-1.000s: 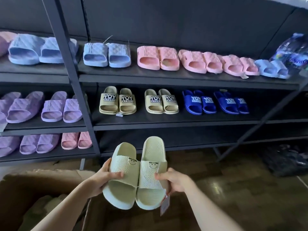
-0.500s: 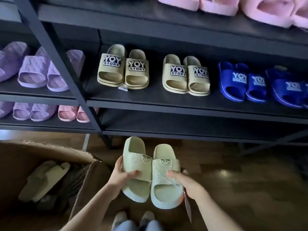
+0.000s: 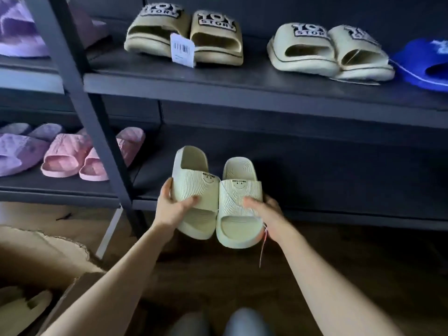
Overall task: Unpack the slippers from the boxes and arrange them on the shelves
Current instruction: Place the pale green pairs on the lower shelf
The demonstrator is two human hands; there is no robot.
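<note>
Both hands in view, each grasping one slipper of a pale green pair.
- Left hand: thumb across the ribbed strap of the left slipper, fingers behind the sole.
- Right hand: same grasp on the right slipper; a thin tag string hangs beside the wrist.
- The slippers are side by side and touching, heels pointing toward the bottom shelf. They appear to be held at its front edge; contact with the shelf cannot be told.
- Middle shelf: tan pair with barcode tag, cream pair, and a blue slipper at far right.
- Lower left bay: pink pair beside purple slippers.
- Cardboard box on the floor at lower left, contents blurred.
</note>
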